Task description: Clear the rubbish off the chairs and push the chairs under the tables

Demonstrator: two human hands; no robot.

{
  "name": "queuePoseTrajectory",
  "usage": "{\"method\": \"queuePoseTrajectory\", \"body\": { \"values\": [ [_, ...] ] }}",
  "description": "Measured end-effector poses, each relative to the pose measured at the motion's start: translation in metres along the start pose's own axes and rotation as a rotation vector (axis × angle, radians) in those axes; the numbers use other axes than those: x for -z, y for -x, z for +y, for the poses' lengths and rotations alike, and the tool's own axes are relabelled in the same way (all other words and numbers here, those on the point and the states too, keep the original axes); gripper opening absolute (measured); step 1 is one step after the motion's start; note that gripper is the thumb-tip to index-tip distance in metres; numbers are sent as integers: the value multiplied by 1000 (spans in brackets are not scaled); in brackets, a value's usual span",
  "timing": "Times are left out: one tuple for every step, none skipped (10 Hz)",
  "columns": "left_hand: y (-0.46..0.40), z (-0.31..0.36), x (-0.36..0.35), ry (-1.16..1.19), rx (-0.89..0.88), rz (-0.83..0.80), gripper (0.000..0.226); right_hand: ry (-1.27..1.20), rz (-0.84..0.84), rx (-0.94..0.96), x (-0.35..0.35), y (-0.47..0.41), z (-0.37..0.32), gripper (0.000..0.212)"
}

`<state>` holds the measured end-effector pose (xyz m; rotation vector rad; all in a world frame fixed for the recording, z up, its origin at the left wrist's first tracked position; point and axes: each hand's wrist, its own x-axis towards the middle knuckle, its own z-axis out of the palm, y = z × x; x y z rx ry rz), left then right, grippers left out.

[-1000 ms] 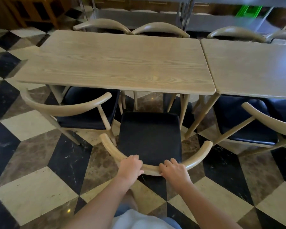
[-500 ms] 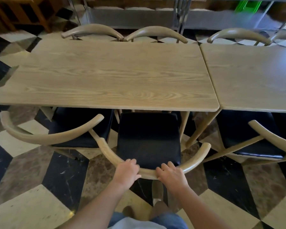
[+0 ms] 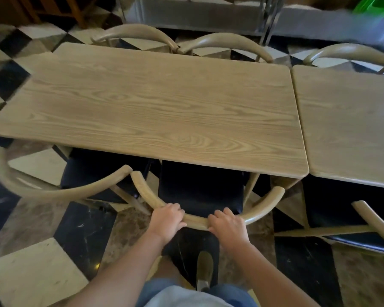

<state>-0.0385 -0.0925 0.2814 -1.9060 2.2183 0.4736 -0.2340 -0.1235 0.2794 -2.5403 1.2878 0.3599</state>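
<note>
1. Left hand [image 3: 167, 220]: fingers curled over the top of the curved backrest [image 3: 195, 221], closed around the rail left of its centre.
2. Right hand [image 3: 228, 227]: fingers likewise wrapped over the same rail, right of centre. The two hands are near each other, with bare rail between them.
3. Chair [image 3: 200, 191]: rounded, light wooden bow-shaped back whose ends sweep forward as arms; seat is a square, dark, smooth cushion. The front part of the seat lies beneath the near edge of the table; the rear part and the backrest are outside it.
4. Table [image 3: 155, 107]: rectangular top, pale wood with pronounced wavy grain and rounded corners. Its surface is bare.
5. Second table [image 3: 350, 120]: same finish, set just beside the first along the right edge, with a narrow seam between.
6. Left neighbouring chair [image 3: 60, 191]: identical curved back, dark seat partly under the table; its arm tip is just beside the held chair's arm tip.
7. Floor [image 3: 82, 231]: polished stone tiles in black, cream and brown diamond shapes.
8. A shoe [image 3: 204, 268] stands on the floor below the backrest.
</note>
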Motion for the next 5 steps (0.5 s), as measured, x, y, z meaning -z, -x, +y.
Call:
{"method": "queuePoseTrajectory", "body": {
  "values": [
    [-9, -9, 5, -21, -46, -36, 38, -3, -3, 7, 6, -12, -2, 21],
    [-10, -13, 6, -33, -69, -34, 38, -20, -21, -52, 10, -11, -6, 19],
    [-9, -11, 3, -37, -74, 5, 36, -25, -6, -87, 9, -11, -8, 18],
    [-6, -9, 1, -35, -62, 31, 34, -19, -23, -123, 11, -9, -15, 18],
    [-4, -5, -8, 35, -13, 43, 35, -77, -30, -156, 11, -10, -16, 22]
  ]
}}
